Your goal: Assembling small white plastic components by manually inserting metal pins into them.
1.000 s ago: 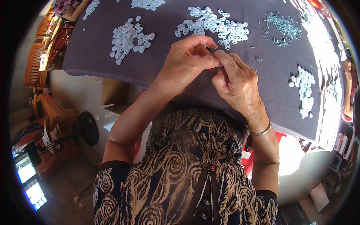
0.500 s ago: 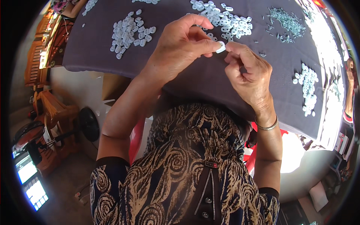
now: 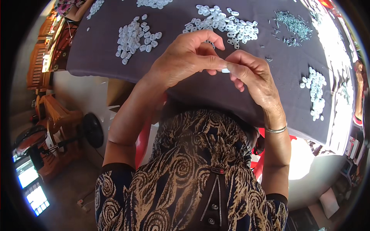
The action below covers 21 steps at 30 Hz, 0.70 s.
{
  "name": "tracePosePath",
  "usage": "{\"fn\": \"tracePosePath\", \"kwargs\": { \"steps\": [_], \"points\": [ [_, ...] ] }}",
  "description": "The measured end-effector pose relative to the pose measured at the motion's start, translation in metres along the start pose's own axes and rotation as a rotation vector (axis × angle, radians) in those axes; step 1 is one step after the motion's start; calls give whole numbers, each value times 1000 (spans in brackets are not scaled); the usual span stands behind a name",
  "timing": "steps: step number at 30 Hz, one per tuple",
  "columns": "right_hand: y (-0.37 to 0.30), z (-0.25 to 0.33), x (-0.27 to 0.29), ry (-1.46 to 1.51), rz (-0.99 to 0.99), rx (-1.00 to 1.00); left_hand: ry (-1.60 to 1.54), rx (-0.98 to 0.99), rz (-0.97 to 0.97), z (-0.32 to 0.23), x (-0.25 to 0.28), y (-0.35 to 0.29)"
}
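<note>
Between my two hands is a small white plastic piece (image 3: 225, 71), mostly hidden by the fingertips. My left hand (image 3: 183, 59) pinches it between thumb and fingers, with the index finger curled above. From the other side my right hand (image 3: 254, 77) closes thumb and fingers on the same piece. Whether the right fingers also hold something smaller cannot be made out. Beyond my hands lies a spread pile of white oval pieces with holes (image 3: 241, 30). A second pile of similar white pieces (image 3: 133, 38) lies to the left.
Small metal screws or pins (image 3: 295, 26) are heaped at the far right of the dark tablecloth (image 3: 285, 92). More white pieces (image 3: 317, 92) lie near the right edge. Another person's arm (image 3: 79, 11) shows at the far left. A black fan (image 3: 91, 130) stands on the floor.
Both hands have come down a little toward me. My right hand has turned, and its thumb now presses over the white piece, covering more of it.
</note>
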State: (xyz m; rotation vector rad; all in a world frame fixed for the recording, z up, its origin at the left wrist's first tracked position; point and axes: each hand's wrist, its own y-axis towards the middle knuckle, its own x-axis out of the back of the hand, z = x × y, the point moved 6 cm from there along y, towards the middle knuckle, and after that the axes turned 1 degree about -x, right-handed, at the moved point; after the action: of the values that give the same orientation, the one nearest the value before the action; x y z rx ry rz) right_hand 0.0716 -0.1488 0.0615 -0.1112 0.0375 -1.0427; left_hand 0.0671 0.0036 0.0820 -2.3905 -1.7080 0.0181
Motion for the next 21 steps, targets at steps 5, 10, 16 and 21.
{"fn": "tracePosePath", "kwargs": {
  "steps": [5,10,16,21],
  "points": [
    [2,-9,-4,332,131,-133,-16,-29,49,-2,-4,1],
    [1,-10,-3,340,68,-102,-71,-61,21,-1,-3,0],
    [0,-9,-2,199,-45,-60,-116,-86,-13,2,-2,-1],
    [-1,-6,0,157,-76,9,-157,-103,-68,2,-2,-3]
  ]
}}
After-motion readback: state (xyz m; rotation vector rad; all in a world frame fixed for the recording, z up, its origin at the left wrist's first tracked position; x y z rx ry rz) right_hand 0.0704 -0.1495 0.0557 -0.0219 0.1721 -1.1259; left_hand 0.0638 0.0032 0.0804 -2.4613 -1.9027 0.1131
